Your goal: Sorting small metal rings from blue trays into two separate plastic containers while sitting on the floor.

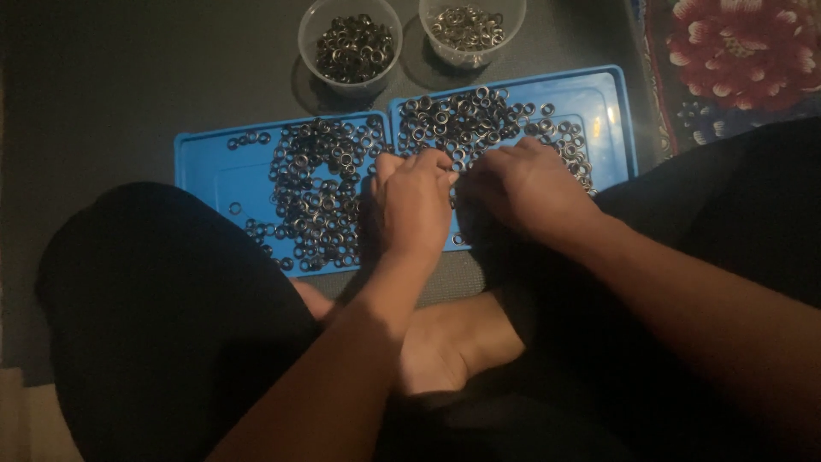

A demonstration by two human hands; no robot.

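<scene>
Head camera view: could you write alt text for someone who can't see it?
A seated person's left hand and right hand rest side by side among small metal rings spread over two blue trays. Beyond the trays, two clear plastic cups hold more rings.

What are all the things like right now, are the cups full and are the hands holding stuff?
Left clear plastic cup: upright, partly filled with dark metal rings.
Right clear plastic cup: upright, partly filled with lighter silvery rings.
Left blue plastic tray: flat, strewn with small metal rings.
Right blue plastic tray: flat, rings heaped across it.
Left hand: fingers curled down on the rings.
Right hand: curled on the rings; grip hidden.
</scene>
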